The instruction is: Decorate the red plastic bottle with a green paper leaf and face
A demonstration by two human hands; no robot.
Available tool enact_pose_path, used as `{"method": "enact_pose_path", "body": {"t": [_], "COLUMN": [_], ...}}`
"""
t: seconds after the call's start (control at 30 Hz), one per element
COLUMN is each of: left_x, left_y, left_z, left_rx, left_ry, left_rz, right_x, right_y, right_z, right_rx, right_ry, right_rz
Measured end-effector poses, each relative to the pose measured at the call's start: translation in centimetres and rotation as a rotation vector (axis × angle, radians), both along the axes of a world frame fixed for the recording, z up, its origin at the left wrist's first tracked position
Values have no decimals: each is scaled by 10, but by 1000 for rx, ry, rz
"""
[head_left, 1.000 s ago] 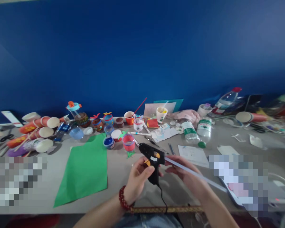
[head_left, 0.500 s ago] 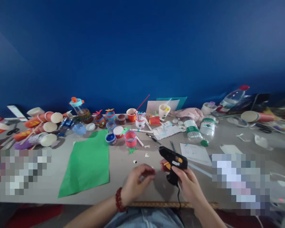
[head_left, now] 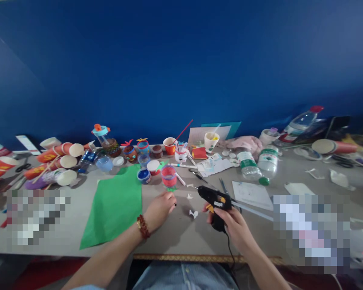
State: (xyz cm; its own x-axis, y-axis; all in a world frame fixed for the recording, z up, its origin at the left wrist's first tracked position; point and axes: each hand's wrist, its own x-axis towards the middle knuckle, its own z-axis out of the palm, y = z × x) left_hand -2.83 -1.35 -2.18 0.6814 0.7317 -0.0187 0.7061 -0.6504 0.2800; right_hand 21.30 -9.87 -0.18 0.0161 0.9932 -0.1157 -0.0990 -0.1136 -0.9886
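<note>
- Above the tabletop (head_left: 172, 241), right of centre: gripping the black glue gun (head_left: 213, 197) by its handle with the right hand (head_left: 231, 221), nozzle (head_left: 195, 187) aimed leftward.
- Over to the left hand (head_left: 161, 208): resting low with bent fingers, right by a small black dot (head_left: 175, 205), near the red cup (head_left: 168, 177).
- Best, seemingly, to steady the gun, squeeze the orange trigger (head_left: 210, 208) lightly and dab sparingly.
- Careful now: treat the nozzle as hot, well clear of bare fingers!
- Mind the white scraps (head_left: 193, 214) between both hands; easy to knock.
- Leave slack in the cord (head_left: 230, 246).
- Hard to call: pinch or mere touch at the dot, so cannot tell.
- Hidden: right palm; glue stick (head_left: 254, 211) lost at a pixelated patch; cord dropping beyond the edge.
</note>
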Motion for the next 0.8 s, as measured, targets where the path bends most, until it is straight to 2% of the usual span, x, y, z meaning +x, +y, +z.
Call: {"method": "enact_pose_path", "body": {"t": [0.13,0.33,0.6,0.8], "left_x": [2,1,-3,-4], "left_y": [0,0,1,5], "left_z": [3,6,-8,-12], "left_rx": [63,107,147,135], "left_ry": [143,201,181,145], "left_rz": [-25,-71,-48,-76], "right_x": [1,0,-3,-5], "right_y": [-1,0,1,3], "right_z": [-3,-5,-2,4], "right_rx": [10,-1,7,-54], "right_ry": [15,41,127,229], "right_rz": [-11,-5,-54,-61]}}
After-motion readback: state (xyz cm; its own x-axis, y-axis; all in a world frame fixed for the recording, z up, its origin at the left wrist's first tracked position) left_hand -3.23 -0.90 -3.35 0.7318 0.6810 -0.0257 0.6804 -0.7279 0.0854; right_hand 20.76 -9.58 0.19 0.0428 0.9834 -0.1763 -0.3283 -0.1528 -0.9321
